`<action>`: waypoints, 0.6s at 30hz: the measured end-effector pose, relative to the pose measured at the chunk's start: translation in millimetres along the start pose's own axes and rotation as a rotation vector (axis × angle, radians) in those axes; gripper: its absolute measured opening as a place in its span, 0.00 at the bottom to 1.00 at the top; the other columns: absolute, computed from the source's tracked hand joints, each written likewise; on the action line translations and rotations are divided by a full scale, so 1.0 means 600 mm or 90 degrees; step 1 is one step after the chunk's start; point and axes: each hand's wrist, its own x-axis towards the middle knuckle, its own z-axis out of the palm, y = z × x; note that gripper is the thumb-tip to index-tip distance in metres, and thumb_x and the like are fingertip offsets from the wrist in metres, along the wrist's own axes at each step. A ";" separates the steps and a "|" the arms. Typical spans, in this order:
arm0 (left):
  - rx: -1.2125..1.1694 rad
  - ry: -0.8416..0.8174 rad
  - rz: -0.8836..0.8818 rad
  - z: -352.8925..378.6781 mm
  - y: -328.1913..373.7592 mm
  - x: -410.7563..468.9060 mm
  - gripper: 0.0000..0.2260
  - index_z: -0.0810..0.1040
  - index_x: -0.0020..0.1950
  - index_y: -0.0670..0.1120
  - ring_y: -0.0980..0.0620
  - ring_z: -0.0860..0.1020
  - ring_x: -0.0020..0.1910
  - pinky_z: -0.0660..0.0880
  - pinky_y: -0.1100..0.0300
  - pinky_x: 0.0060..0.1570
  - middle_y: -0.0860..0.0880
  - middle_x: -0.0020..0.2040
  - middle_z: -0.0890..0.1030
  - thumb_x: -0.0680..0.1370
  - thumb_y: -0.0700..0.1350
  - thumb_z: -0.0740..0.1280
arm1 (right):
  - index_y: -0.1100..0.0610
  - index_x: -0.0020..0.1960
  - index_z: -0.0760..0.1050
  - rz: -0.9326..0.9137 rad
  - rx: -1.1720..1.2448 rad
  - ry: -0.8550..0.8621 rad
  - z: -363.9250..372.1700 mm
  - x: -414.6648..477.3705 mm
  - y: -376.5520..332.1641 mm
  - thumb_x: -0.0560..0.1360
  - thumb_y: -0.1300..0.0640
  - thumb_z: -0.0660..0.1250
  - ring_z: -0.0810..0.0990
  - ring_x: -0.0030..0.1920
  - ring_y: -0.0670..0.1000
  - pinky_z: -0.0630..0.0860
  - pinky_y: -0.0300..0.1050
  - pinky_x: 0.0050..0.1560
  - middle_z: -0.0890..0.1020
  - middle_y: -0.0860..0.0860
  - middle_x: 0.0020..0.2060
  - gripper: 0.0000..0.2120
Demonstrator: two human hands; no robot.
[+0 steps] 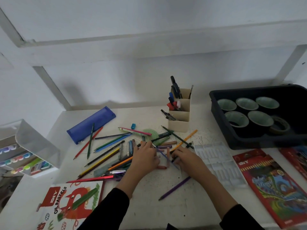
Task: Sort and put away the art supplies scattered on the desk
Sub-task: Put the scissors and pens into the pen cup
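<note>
Art supplies (109,143) are lying scattered across the white desk (149,196), with the oil pastels box (69,206) and blue pencil case (91,124) sitting at the left. The left hand (145,156) is pinching a thin blue brush (166,157) beside loose pastel sticks (163,146). The right hand (185,157) is curling just beside it; whether it is holding anything I cannot tell. A white insert tray (219,163) is lying farther right.

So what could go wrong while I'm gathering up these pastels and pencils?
Your right forearm could knock the purple pencil beside it off the desk. Pressing on the pastel sticks by your left hand may snap them. The pens leaning out of the beige organizer could snag a reaching hand.
</note>
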 end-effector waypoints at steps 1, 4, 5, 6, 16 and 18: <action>-0.009 -0.014 0.003 -0.008 -0.004 0.002 0.11 0.78 0.54 0.47 0.49 0.69 0.58 0.65 0.48 0.61 0.49 0.54 0.72 0.77 0.49 0.60 | 0.55 0.56 0.75 0.003 0.016 0.007 -0.001 -0.001 0.000 0.76 0.60 0.64 0.73 0.54 0.50 0.74 0.43 0.49 0.74 0.49 0.58 0.09; -0.006 -0.057 0.011 -0.034 -0.015 0.007 0.07 0.73 0.43 0.48 0.50 0.74 0.43 0.71 0.53 0.50 0.50 0.42 0.75 0.77 0.50 0.60 | 0.54 0.55 0.75 0.002 0.044 0.033 -0.003 -0.004 -0.002 0.76 0.60 0.65 0.74 0.53 0.49 0.75 0.44 0.49 0.74 0.48 0.57 0.09; -0.009 -0.065 0.012 -0.041 -0.018 0.008 0.08 0.73 0.42 0.48 0.51 0.73 0.40 0.70 0.56 0.45 0.50 0.41 0.75 0.77 0.50 0.60 | 0.54 0.55 0.75 0.001 0.051 0.039 -0.004 -0.005 -0.003 0.76 0.60 0.65 0.75 0.53 0.49 0.75 0.44 0.49 0.75 0.48 0.56 0.09; -0.015 -0.066 0.013 -0.048 -0.023 0.008 0.08 0.74 0.43 0.48 0.51 0.73 0.38 0.70 0.58 0.42 0.50 0.40 0.76 0.77 0.50 0.61 | 0.55 0.55 0.75 -0.001 0.063 0.048 -0.006 -0.005 -0.005 0.76 0.60 0.65 0.75 0.53 0.50 0.75 0.44 0.49 0.75 0.48 0.56 0.08; -0.224 0.099 -0.013 -0.114 -0.078 0.006 0.06 0.82 0.45 0.46 0.51 0.78 0.39 0.77 0.57 0.42 0.50 0.38 0.80 0.74 0.44 0.66 | 0.60 0.54 0.79 -0.036 0.121 0.197 -0.055 0.007 -0.003 0.75 0.70 0.62 0.76 0.44 0.51 0.74 0.42 0.42 0.77 0.54 0.49 0.12; -0.250 0.135 -0.002 -0.122 -0.078 0.008 0.06 0.83 0.45 0.45 0.52 0.77 0.39 0.76 0.57 0.43 0.51 0.39 0.80 0.75 0.43 0.66 | 0.61 0.51 0.80 -0.022 0.129 0.195 -0.059 0.011 0.000 0.74 0.72 0.61 0.75 0.43 0.50 0.72 0.40 0.42 0.77 0.55 0.47 0.12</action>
